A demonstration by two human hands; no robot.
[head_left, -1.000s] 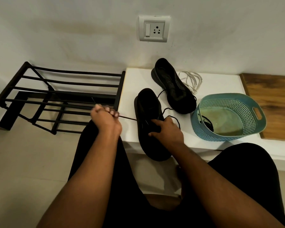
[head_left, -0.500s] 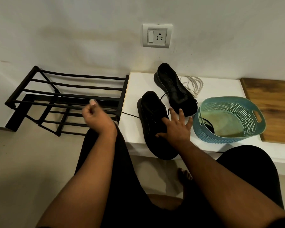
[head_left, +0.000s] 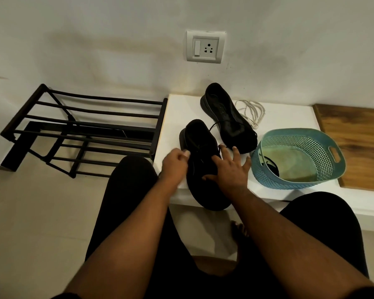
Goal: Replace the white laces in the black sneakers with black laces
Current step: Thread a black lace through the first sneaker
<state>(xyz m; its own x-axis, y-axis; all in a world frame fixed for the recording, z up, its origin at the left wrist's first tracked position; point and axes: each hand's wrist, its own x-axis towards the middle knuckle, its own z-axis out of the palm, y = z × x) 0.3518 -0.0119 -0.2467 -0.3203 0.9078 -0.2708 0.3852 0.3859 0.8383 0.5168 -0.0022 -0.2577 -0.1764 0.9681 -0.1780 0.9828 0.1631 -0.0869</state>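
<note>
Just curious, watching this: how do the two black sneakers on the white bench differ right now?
The near black sneaker juts over the white bench's front edge with both hands on it: the left hand pinched at its side, the right hand spread across its top. The far black sneaker lies untouched, fully on the bench, angled beside the loose white laces. Both are black.

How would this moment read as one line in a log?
step: lacing near sneaker | left hand: closed beside it | right hand: spread on top | white laces: beside far sneaker
</note>
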